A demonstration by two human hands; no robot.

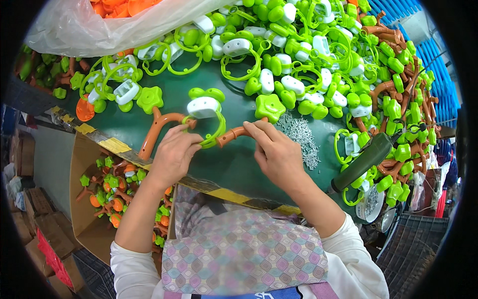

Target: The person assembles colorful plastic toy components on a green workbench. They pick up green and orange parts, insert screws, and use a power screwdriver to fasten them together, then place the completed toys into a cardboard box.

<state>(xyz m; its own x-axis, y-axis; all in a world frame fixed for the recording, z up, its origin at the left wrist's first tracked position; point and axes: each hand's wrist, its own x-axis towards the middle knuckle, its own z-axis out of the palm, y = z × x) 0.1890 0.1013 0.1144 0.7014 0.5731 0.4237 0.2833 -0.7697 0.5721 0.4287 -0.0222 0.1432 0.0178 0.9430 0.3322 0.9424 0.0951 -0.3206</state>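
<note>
My left hand (174,155) pinches a green plastic ring (219,130) topped by a white piece (203,107) and green oval knobs. Beside those fingers lies a brown branch-shaped plastic piece (153,137) with a green star-shaped flower (150,100); its curved end meets the ring's left side, but the joint is partly behind my fingers. My right hand (279,152) is closed on a second brown branch-shaped piece (230,136), its tip close to the ring's right side. A green star-shaped flower (270,107) sits just beyond this hand, at that piece's far end.
Small metal screws (302,137) are heaped right of my right hand. A dark green power screwdriver (366,160) hangs at the right. Green-and-white ring parts (294,84) pile up behind. A cardboard box (84,209) of assembled pieces stands below the table's left edge.
</note>
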